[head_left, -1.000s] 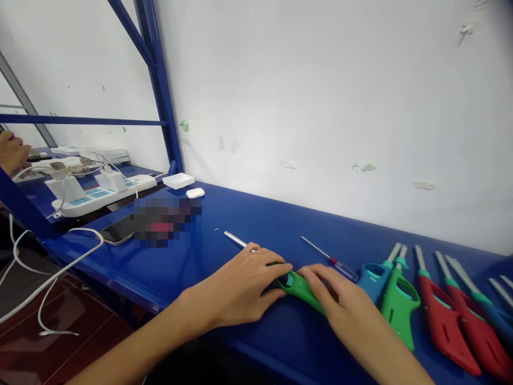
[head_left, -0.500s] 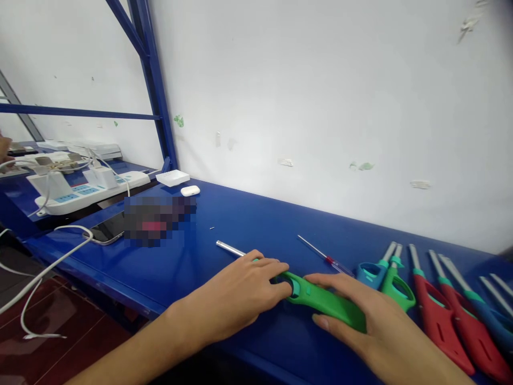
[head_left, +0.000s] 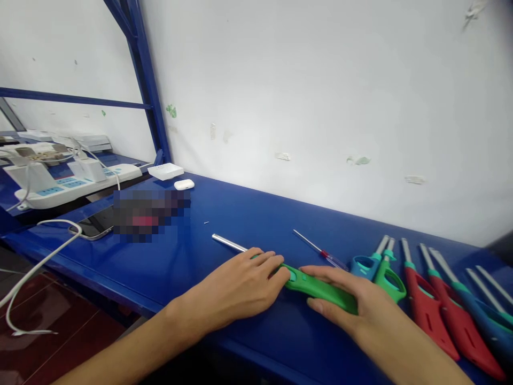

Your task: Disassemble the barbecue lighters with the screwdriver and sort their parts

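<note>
Nearest to me, both forearms come in from the near edge and meet on one green lighter, which lies flat on the blue desk with its handle to the right. My right hand has its fingers curled around the handle, thumb along the near side. My left hand covers the neck, fingers pressed together on top and thumb against the trigger ring. This looks like a hold meant to pin the body down so it cannot roll. The metal tube sticks out from under the left fingers, pointing far left.

Just beyond lies a thin screwdriver with a red collar, close enough for either hand. To the right, a row of lighters lies side by side, tubes toward the wall. Far left are a phone on a white cable, an earbud case and a power strip beside the blue shelf frame.
</note>
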Tool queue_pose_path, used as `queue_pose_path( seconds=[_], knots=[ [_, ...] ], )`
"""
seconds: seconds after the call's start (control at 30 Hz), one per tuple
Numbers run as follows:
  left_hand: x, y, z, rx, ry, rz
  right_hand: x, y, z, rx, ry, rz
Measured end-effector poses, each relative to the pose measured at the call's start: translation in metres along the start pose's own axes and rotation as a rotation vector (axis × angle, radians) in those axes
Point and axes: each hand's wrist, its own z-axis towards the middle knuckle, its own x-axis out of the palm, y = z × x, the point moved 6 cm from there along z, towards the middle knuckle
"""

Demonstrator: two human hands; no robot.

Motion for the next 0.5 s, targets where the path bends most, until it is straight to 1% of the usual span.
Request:
queue_pose_path(
  seconds=[0.13,0.33,0.5],
  knots=[
    [0.003,-0.002,0.0,0.023,-0.011,0.072,-0.001,0.0,0.0,-0.026,-0.08,-0.074],
    [0.012,0.0,0.001,-0.003,-0.035,0.126,0.001,-0.002,0.001,-0.027,-0.111,-0.106],
    [0.009,0.001,0.001,-0.023,-0.033,0.133,0.003,-0.003,0.0,-0.002,-0.178,-0.134]
  ],
)
